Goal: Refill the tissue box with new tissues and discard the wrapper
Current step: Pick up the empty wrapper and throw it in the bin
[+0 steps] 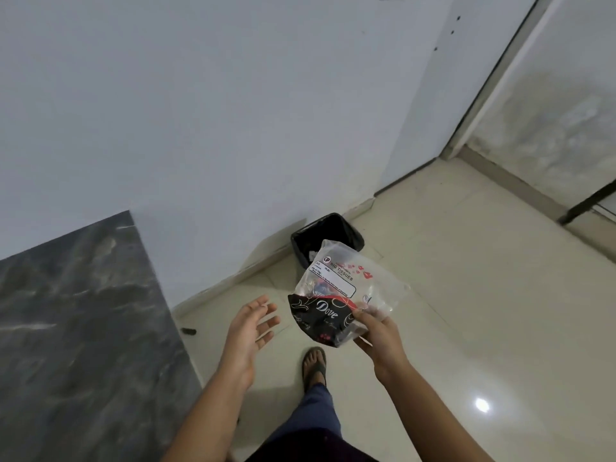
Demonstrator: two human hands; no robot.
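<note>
My right hand [378,335] grips the empty plastic tissue wrapper [336,288], clear at the top with "BIG TISSUES" print and black at the bottom. The wrapper hangs in the air just in front of a small black bin [346,228] lined with a black bag, which stands on the floor against the wall. My left hand [251,323] is beside the wrapper on its left, palm up with fingers spread, holding nothing. The tissue box is not in view.
A dark grey marble countertop [83,328] fills the lower left. The floor [466,295] is pale glossy tile. A white wall [200,111] runs behind the bin and a door frame [483,95] stands at the right. My sandalled foot [314,365] is below the wrapper.
</note>
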